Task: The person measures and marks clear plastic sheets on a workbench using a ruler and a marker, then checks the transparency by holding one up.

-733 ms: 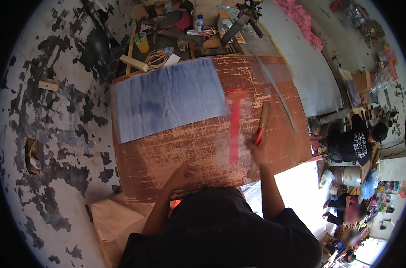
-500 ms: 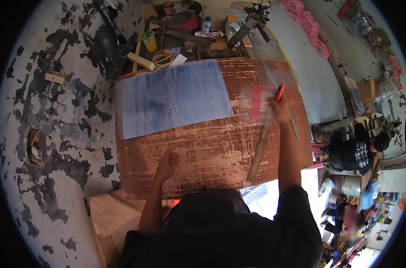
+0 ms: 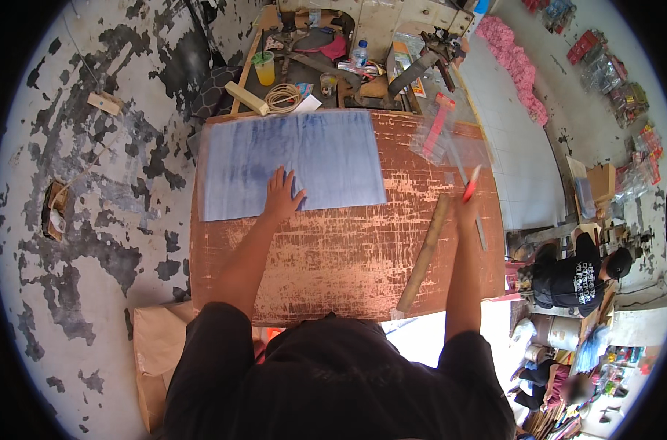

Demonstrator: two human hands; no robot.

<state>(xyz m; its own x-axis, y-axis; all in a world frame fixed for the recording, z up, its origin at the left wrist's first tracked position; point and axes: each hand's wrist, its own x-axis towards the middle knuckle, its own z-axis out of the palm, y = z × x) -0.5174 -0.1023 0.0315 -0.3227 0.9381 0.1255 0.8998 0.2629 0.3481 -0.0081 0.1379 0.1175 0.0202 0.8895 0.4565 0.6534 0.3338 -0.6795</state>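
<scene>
Sheet (image 3: pixel 337 161): blue, streaked, rectangular; lies flat, upper left-centre of frame. Red tool (image 3: pixel 470 192): pale tip upward, centre-right.

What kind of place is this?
Probably a small workshop: the brown worktable is scratched all over, a streaky blue sheet lies on it, and the right hand holds a red-handled tool.

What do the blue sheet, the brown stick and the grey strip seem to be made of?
Blue sheet: perhaps plastic or coated fabric; it lies flat, with streaky colour.
Brown stick: probably wood, unpainted, since its surface looks dull and mottled.
Grey strip: possibly metal, being evenly grey and thin; its finish is unclear.
</scene>
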